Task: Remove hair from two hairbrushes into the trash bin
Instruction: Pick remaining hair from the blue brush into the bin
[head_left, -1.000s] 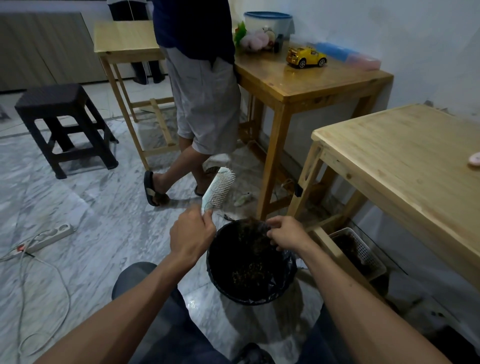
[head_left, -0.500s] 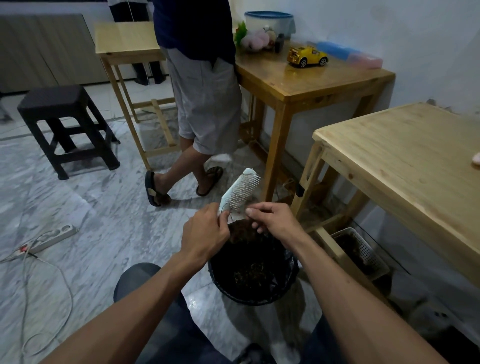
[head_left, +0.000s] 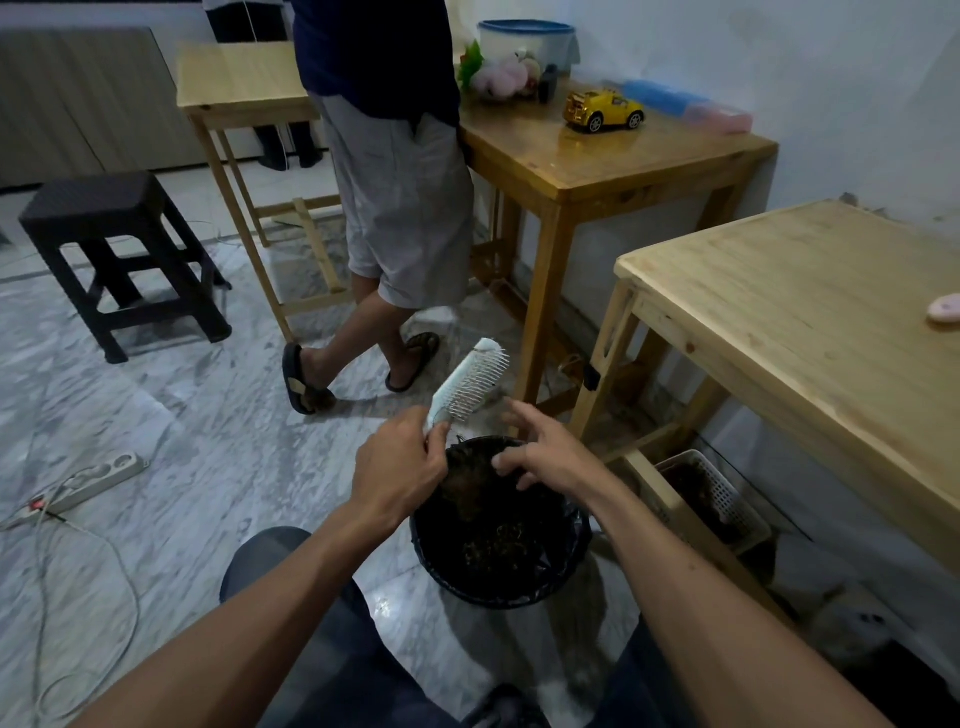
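Note:
My left hand (head_left: 400, 470) grips the handle of a pale blue hairbrush (head_left: 465, 383), which points up and to the right with its bristles facing right. Just right of the brush, my right hand (head_left: 545, 452) hovers with fingers spread over the far rim of the black trash bin (head_left: 576, 545). The bin stands on the floor between my knees and has a black liner and dark hair clumps inside. A pink object (head_left: 944, 308) lies at the right edge of the near wooden table; only part of it shows.
A person (head_left: 395, 171) in grey shorts and sandals stands just beyond the bin. Wooden tables (head_left: 810, 332) stand to the right and behind. A white basket (head_left: 722, 493) sits under the near table. A black stool (head_left: 114, 249) and a power strip (head_left: 88, 480) are on the left.
The brush has stayed tilted over the bin. My right hand went from a pinch at the brush's base to spread fingers over the bin's rim, slightly lower.

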